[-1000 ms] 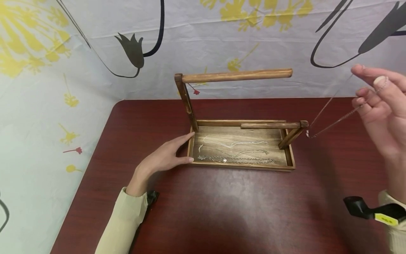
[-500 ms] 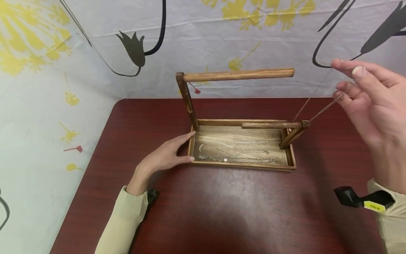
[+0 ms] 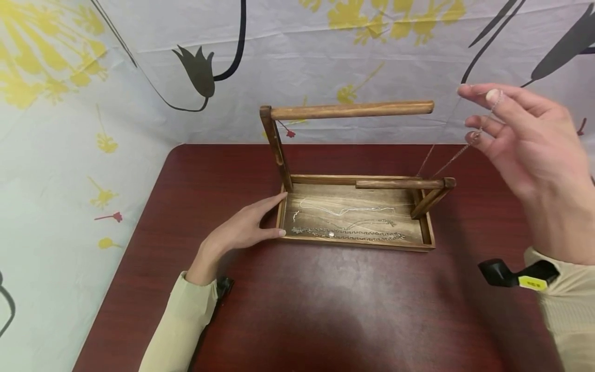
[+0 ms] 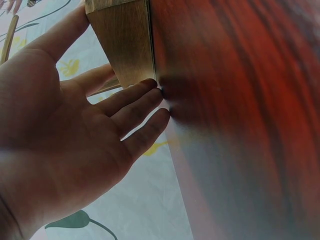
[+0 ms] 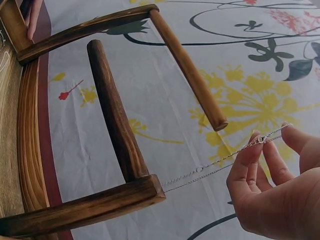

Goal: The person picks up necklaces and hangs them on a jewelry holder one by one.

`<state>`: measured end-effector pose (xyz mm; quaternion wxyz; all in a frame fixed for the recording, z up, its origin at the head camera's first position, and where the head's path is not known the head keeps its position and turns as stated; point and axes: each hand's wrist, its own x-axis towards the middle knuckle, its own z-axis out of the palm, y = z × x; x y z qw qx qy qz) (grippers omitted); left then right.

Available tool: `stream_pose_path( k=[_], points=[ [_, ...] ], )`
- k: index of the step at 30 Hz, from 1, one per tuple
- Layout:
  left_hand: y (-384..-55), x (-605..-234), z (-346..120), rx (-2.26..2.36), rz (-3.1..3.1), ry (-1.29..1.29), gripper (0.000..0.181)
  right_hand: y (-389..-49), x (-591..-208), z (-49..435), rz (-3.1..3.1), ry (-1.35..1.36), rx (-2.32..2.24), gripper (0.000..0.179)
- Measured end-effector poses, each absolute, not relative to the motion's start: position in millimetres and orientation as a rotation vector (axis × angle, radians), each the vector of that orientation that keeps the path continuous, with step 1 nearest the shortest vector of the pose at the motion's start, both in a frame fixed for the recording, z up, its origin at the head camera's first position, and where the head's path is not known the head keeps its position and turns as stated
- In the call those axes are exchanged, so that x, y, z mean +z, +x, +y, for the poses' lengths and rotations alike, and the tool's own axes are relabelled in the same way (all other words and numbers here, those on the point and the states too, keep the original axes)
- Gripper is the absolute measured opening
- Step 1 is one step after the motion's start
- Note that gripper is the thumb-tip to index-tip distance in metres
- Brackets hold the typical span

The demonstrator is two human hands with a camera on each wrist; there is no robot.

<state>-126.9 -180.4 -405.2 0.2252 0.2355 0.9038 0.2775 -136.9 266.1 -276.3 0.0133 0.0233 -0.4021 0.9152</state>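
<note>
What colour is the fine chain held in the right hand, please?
The chain is silver; it shows best in the right wrist view.

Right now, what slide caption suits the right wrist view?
Right-hand fingers hold a thin silvery metal chain near a two-barred brown wooden stand.

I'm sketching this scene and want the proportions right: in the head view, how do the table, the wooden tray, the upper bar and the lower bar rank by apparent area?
1. Table
2. Wooden tray
3. Upper bar
4. Lower bar

Nearness to the camera may affect how the bars compare.
</note>
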Motion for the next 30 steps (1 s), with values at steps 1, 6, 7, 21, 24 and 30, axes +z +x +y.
stream_pose_path(
  k=[1,6,7,21,24,30],
  points=[
    [-127,-405,-180,0.767,2.492,0.647,0.085,-138,-276,265,-1.261,0.066,2.855,0.027],
    [-127,-406,-179,0.771,2.494,0.655,0.085,-141,-275,261,-1.335,0.051,2.822,0.027],
    [-127,-406,-179,0.772,2.493,0.657,0.085,-141,-274,260,-1.346,0.051,2.817,0.027],
    [-126,-406,-181,0.775,2.5,0.653,0.085,-151,-259,241,-1.441,0.134,2.788,0.026],
    [-127,-407,-182,0.78,2.498,0.653,0.085,-153,-255,237,-1.452,0.157,2.782,0.026],
    [-127,-407,-182,0.767,2.5,0.642,0.085,-156,-247,227,-1.468,0.181,2.771,0.026]
  ],
)
